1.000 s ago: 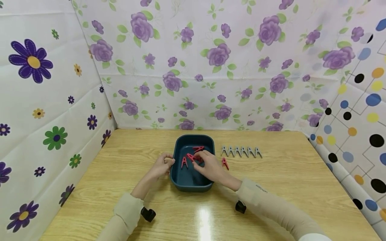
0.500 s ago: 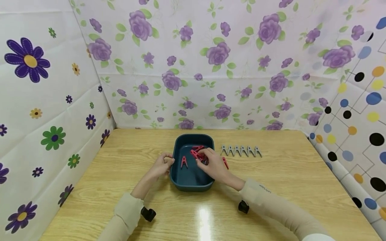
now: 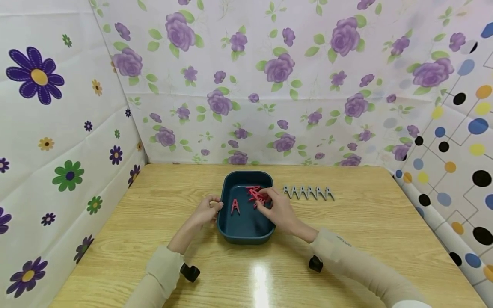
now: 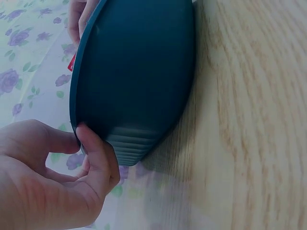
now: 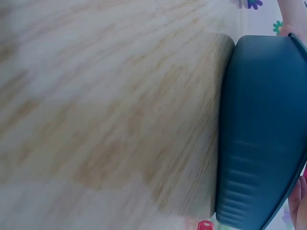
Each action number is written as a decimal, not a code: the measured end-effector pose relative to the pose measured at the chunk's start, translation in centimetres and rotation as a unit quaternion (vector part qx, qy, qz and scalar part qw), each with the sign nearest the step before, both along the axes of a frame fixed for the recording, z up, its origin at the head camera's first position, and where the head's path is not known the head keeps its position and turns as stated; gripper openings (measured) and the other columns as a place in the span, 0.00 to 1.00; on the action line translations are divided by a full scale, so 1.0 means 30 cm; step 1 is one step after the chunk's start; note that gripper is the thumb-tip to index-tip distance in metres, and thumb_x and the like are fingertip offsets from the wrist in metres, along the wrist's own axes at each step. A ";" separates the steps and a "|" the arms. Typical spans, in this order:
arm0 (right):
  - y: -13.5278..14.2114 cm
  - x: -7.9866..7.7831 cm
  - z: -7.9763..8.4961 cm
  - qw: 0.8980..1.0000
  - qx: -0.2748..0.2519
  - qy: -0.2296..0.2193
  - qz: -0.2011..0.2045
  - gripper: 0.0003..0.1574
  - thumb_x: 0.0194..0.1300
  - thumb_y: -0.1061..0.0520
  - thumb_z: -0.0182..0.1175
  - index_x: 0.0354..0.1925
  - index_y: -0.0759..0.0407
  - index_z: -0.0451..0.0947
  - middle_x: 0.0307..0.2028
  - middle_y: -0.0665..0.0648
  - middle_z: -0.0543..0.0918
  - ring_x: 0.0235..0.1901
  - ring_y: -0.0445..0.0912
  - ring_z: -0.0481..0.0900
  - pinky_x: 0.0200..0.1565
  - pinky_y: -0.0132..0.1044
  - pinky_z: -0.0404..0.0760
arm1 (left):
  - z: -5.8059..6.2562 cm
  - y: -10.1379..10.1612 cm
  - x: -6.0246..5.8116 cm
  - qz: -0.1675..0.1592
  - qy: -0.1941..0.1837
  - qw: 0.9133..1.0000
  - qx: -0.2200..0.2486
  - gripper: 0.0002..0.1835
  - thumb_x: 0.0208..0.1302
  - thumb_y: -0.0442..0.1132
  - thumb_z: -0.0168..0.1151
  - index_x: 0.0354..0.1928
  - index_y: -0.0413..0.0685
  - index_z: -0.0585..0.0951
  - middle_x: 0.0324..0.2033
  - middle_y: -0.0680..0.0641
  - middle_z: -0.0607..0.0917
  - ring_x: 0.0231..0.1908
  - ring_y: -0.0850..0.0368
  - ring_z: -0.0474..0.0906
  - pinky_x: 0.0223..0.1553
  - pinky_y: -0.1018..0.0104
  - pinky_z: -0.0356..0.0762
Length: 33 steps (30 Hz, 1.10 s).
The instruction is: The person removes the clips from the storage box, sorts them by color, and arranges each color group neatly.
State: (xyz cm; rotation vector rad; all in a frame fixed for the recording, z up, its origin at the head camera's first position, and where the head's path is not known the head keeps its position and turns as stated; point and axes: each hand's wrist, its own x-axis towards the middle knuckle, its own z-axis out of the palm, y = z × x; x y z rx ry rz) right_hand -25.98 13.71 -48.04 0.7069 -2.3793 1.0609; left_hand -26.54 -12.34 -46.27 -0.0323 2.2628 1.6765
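My left hand (image 3: 206,211) pinches the left rim of a dark teal plastic bin (image 3: 246,240), thumb and fingers on either side in the left wrist view. Over the bin's right side, my right hand (image 3: 284,212) pinches a red clothespin (image 3: 256,195) between thumb and fingertips. Beneath and behind it, more red clothespins lie in the bin, partly covered by the hand. One separate red clothespin (image 3: 235,207) lies toward the bin's left side. Low in the right wrist view, another red clothespin (image 5: 205,225) shows outside the bin; the right hand hides it in the head view.
Several grey clothespins (image 3: 308,193) stand in a row on the wooden table (image 3: 358,222), right of the bin. Flower-printed cloth (image 3: 308,107) hangs behind the table's back edge. A black wrist camera (image 3: 190,272) sits under the left sleeve, and another (image 3: 316,264) under the right.
My right hand has drawn a red clothespin rightward over the bin, and it now covers the red clothespin outside on the table. The left hand has stayed on the rim.
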 end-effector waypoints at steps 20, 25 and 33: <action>0.074 -0.012 0.009 0.998 -0.028 0.044 -0.037 0.12 0.62 0.59 0.64 0.44 0.59 0.77 0.32 0.58 0.77 0.27 0.50 0.76 0.24 0.28 0.75 | 0.007 -0.003 0.002 0.002 -0.013 1.000 0.006 0.10 0.75 0.39 0.48 0.50 0.40 0.66 0.29 0.48 0.76 0.25 0.59 0.73 0.28 0.65 0.73; 0.082 -0.003 0.014 0.998 -0.024 0.027 -0.050 0.12 0.62 0.58 0.63 0.44 0.59 0.76 0.33 0.59 0.77 0.29 0.46 0.74 0.25 0.28 0.75 | 0.013 -0.002 0.007 0.004 -0.016 1.000 0.004 0.10 0.75 0.39 0.48 0.50 0.41 0.66 0.31 0.48 0.76 0.26 0.59 0.73 0.30 0.65 0.73; 0.111 -0.001 -0.003 0.996 -0.010 0.038 -0.075 0.12 0.60 0.57 0.64 0.43 0.59 0.77 0.32 0.56 0.77 0.29 0.42 0.72 0.25 0.29 0.74 | 0.008 -0.004 0.002 0.003 -0.022 1.000 0.003 0.11 0.75 0.40 0.49 0.51 0.40 0.68 0.34 0.46 0.76 0.28 0.58 0.75 0.30 0.65 0.75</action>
